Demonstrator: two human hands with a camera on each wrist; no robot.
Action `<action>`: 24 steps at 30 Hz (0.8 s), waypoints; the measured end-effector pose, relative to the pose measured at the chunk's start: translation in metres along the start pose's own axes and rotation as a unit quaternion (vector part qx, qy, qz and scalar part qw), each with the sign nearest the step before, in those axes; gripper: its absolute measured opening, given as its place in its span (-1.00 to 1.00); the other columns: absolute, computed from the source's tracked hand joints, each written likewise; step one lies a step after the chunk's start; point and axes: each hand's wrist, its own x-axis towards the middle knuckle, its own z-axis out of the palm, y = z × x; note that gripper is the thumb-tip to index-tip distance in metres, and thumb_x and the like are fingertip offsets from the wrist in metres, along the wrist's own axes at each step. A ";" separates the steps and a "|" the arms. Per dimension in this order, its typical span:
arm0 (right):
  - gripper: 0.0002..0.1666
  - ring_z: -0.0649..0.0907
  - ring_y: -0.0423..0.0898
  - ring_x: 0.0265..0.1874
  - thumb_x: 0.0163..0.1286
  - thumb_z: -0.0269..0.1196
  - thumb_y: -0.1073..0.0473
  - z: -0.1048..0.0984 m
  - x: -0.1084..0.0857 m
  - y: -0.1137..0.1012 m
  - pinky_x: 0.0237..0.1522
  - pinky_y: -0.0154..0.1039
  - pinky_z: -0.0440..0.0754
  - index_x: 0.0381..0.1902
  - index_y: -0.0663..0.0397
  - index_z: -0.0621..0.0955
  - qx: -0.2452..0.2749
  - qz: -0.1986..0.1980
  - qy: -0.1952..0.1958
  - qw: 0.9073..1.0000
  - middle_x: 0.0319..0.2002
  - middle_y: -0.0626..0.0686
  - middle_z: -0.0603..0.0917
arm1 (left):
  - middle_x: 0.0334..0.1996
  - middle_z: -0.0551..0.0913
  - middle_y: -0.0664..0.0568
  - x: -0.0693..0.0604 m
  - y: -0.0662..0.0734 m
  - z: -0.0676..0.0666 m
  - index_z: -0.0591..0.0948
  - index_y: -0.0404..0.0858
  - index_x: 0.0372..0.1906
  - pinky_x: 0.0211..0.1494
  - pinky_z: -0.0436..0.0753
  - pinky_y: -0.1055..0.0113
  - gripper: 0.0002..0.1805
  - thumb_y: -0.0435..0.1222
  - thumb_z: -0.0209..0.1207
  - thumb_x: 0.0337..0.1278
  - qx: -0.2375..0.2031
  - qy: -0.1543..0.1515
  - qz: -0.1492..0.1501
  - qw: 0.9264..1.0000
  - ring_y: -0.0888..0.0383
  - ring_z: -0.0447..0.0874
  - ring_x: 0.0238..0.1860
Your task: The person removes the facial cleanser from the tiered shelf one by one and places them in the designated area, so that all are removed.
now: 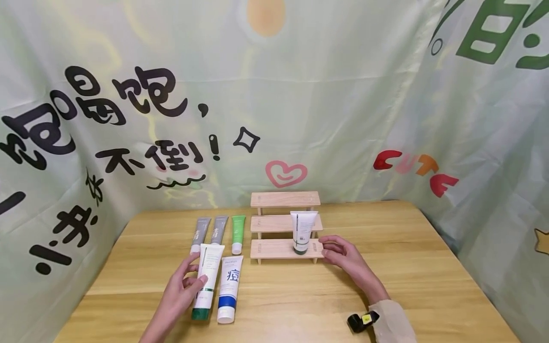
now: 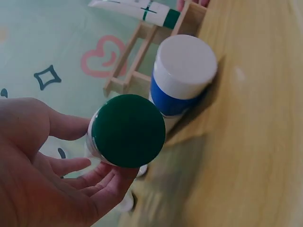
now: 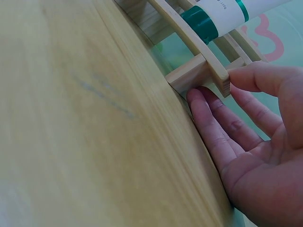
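Note:
My left hand grips a white tube with a green cap, thumb on one side and fingers on the other. In the left wrist view its round green cap faces the camera. Beside it is a white tube with a blue band. A three-step wooden display rack stands at the back of the table. Another green-capped white tube stands upright on its lowest step. My right hand pinches the right end of that step, thumb at the board's end and fingers beneath by the leg.
Two grey tubes and a green tube are left of the rack. All this is on a wooden table, with a printed cloth hanging behind and at the sides. A black strapped device is at my right wrist.

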 end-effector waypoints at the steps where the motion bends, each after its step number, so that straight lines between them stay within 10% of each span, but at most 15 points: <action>1: -0.47 0.63 0.01 0.16 0.48 0.28 0.26 0.000 0.000 0.000 0.08 -0.16 0.69 0.32 0.36 0.46 0.001 -0.002 -0.001 1.000 0.27 0.38 0.53 | 0.18 0.51 -0.34 -0.001 -0.002 0.000 0.32 -0.21 0.51 -0.20 0.65 0.28 -0.31 -0.44 0.25 0.33 0.009 -0.001 -0.005 1.000 0.02 0.64 -0.19; 24: -0.48 0.66 -0.12 0.06 0.47 0.27 0.29 -0.001 0.001 -0.001 0.06 -0.20 0.70 0.31 0.39 0.46 0.006 0.002 -0.001 1.000 0.21 0.36 0.57 | -0.07 0.58 -0.09 0.002 -0.007 0.005 0.29 -0.43 0.50 -0.25 0.49 0.27 -0.30 -0.31 0.25 0.38 0.226 -0.028 -0.022 0.974 0.08 0.47 -0.22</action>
